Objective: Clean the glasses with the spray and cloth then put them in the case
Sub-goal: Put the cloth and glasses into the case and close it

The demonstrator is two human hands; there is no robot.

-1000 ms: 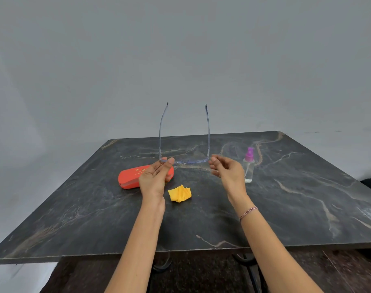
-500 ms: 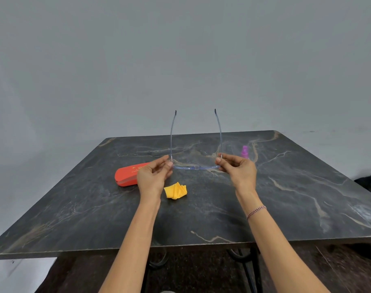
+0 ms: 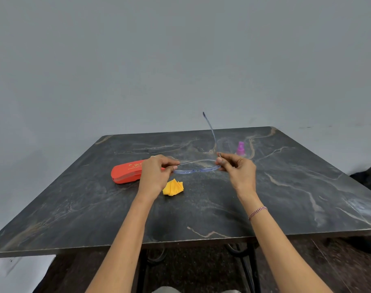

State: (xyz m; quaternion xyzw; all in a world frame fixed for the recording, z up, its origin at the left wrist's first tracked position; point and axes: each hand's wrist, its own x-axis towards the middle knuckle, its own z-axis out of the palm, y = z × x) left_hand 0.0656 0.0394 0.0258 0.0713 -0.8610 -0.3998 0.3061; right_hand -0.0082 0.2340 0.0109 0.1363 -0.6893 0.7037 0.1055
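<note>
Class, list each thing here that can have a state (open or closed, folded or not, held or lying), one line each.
Glasses: held above the table, one temple folded in, the other sticking up.
Case: closed, lying on the table.
Cloth: folded, lying on the table, untouched.
Spray bottle: upright on the table, untouched.
Left hand: pinches the glasses.
Right hand: pinches the glasses.

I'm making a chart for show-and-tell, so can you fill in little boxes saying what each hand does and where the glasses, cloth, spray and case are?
left hand: pinches the left end of the glasses
right hand: pinches the right end
glasses: held above the table, one arm folded across, the other sticking up
cloth: yellow, folded, on the table near the left hand
spray bottle: purple top, standing behind the right hand
case: orange, looks closed, partly behind the left hand
</note>
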